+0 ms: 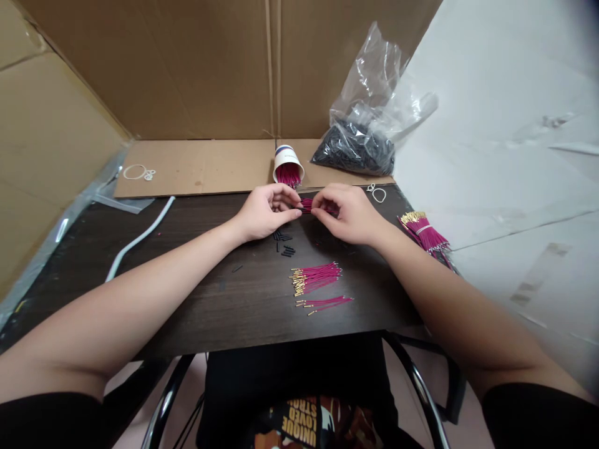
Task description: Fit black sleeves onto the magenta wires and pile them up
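Observation:
Both my hands meet over the table, pinching a small bundle of magenta wires [306, 204] from its two sides. My left hand [267, 212] closes on the left end, its thumb and fingers together. On the other end, my right hand [344, 214] has its thumb and fingertips closed; its palm hides part of the bundle. Just under my left hand lie several short black tubes [287, 251]. Nearer the table's front is a row of magenta wires with gold tips [318, 278], with a few more separate wires [327, 304] below it.
Behind my hands, a tipped paper cup [286, 163] holds magenta wires. A plastic bag of black pieces [355, 146] sits on the cardboard [206, 165]. At the right edge is a tied wire bundle [425, 231]. A pale tube [140, 238] lies left, and white bands [377, 193] lie right.

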`<state>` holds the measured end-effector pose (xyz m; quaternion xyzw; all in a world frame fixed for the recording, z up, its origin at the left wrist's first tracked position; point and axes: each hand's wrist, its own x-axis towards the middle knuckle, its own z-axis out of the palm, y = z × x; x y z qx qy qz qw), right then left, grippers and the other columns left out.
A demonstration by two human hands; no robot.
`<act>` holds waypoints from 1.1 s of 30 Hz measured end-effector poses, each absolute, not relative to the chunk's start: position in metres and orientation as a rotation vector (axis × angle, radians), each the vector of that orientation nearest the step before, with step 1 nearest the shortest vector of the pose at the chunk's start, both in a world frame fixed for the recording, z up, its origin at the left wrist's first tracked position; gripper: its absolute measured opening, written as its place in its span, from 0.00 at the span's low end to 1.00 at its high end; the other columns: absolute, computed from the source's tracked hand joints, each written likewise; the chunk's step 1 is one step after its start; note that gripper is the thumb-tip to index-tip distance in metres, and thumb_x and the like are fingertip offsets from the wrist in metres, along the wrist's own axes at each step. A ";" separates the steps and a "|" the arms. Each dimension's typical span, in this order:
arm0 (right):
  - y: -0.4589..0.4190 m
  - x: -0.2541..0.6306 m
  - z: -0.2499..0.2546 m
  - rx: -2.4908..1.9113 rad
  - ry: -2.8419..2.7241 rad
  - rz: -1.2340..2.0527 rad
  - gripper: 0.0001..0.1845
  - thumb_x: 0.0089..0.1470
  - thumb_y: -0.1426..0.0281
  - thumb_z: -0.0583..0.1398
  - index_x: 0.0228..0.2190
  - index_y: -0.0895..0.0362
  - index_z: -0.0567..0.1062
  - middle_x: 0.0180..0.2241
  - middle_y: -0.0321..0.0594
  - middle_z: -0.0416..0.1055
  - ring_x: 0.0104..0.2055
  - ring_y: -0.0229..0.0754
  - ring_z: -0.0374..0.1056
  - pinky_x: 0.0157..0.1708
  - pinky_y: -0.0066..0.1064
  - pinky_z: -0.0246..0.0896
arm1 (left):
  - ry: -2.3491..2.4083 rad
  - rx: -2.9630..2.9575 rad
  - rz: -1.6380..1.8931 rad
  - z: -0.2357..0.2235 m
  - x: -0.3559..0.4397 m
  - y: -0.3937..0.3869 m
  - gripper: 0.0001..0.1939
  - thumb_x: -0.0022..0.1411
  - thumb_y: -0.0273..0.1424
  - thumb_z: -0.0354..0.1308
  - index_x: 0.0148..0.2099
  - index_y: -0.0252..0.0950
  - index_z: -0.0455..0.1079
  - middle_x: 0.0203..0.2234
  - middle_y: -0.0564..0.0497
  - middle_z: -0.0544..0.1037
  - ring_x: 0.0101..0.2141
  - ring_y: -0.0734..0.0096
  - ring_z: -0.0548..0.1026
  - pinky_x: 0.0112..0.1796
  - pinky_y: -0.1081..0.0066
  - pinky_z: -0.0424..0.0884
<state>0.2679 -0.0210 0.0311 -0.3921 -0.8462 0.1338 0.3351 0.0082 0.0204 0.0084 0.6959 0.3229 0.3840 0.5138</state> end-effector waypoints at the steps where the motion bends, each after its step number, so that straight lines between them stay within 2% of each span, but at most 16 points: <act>1: -0.019 0.269 0.028 -1.021 -2.204 0.317 0.03 0.68 0.70 0.65 0.38 0.55 0.81 0.37 0.43 0.78 0.38 0.47 0.71 0.42 0.41 0.64 | 0.782 1.679 0.931 0.008 0.008 0.021 0.20 0.57 0.30 0.78 0.49 0.32 0.78 0.44 0.42 0.86 0.36 0.71 0.82 0.41 0.67 0.79; 3: -0.014 0.271 0.021 -1.017 -2.203 0.239 0.03 0.68 0.71 0.66 0.38 0.55 0.81 0.38 0.44 0.78 0.41 0.49 0.71 0.45 0.43 0.64 | 0.811 1.695 0.947 0.007 0.007 0.021 0.19 0.57 0.28 0.76 0.48 0.33 0.76 0.44 0.43 0.85 0.35 0.73 0.80 0.39 0.69 0.77; 6: -0.007 0.273 0.009 -1.023 -2.220 0.172 0.03 0.68 0.71 0.67 0.38 0.56 0.82 0.38 0.45 0.77 0.43 0.52 0.70 0.47 0.45 0.64 | 0.851 1.757 0.941 0.007 0.008 0.020 0.14 0.56 0.25 0.74 0.42 0.35 0.73 0.36 0.48 0.81 0.32 0.74 0.76 0.35 0.70 0.72; 9: -0.001 0.273 0.000 -1.081 -2.218 0.146 0.04 0.69 0.71 0.67 0.39 0.55 0.83 0.39 0.46 0.76 0.44 0.53 0.68 0.49 0.46 0.63 | 0.858 1.815 0.899 0.008 0.010 0.018 0.12 0.56 0.26 0.73 0.39 0.35 0.72 0.30 0.52 0.76 0.29 0.74 0.70 0.32 0.70 0.67; 12: 0.001 0.272 -0.003 -1.130 -2.207 0.143 0.04 0.70 0.69 0.68 0.40 0.54 0.83 0.40 0.47 0.76 0.45 0.54 0.68 0.50 0.47 0.63 | 0.861 1.822 0.875 0.009 0.011 0.017 0.12 0.57 0.27 0.73 0.39 0.36 0.73 0.28 0.53 0.74 0.28 0.74 0.69 0.31 0.70 0.65; 16: -0.001 0.275 0.007 -1.097 -2.205 0.157 0.02 0.69 0.70 0.67 0.40 0.54 0.82 0.39 0.46 0.75 0.45 0.54 0.70 0.50 0.47 0.64 | 0.858 1.917 0.843 0.010 0.007 0.018 0.10 0.57 0.31 0.73 0.39 0.36 0.76 0.30 0.51 0.75 0.29 0.72 0.70 0.32 0.68 0.67; 21: -0.010 0.283 0.030 -1.004 -2.337 0.302 0.03 0.66 0.74 0.66 0.38 0.54 0.78 0.36 0.43 0.75 0.41 0.51 0.70 0.47 0.44 0.64 | 0.746 2.178 0.763 0.016 0.001 0.020 0.06 0.58 0.32 0.72 0.34 0.37 0.79 0.38 0.46 0.78 0.34 0.69 0.71 0.38 0.64 0.71; 27: -0.013 0.284 0.033 -0.970 -2.482 0.374 0.02 0.66 0.73 0.65 0.41 0.54 0.80 0.41 0.45 0.76 0.46 0.52 0.71 0.49 0.43 0.65 | 0.750 2.222 0.720 0.016 0.001 0.018 0.04 0.61 0.33 0.72 0.36 0.38 0.83 0.38 0.47 0.79 0.35 0.66 0.73 0.40 0.63 0.71; 33: -0.013 0.283 0.029 -0.977 -2.484 0.368 0.01 0.66 0.73 0.66 0.39 0.55 0.79 0.40 0.45 0.75 0.43 0.50 0.70 0.46 0.42 0.64 | 0.761 2.211 0.767 0.014 0.003 0.015 0.07 0.63 0.35 0.75 0.36 0.37 0.85 0.37 0.47 0.80 0.35 0.67 0.74 0.41 0.62 0.71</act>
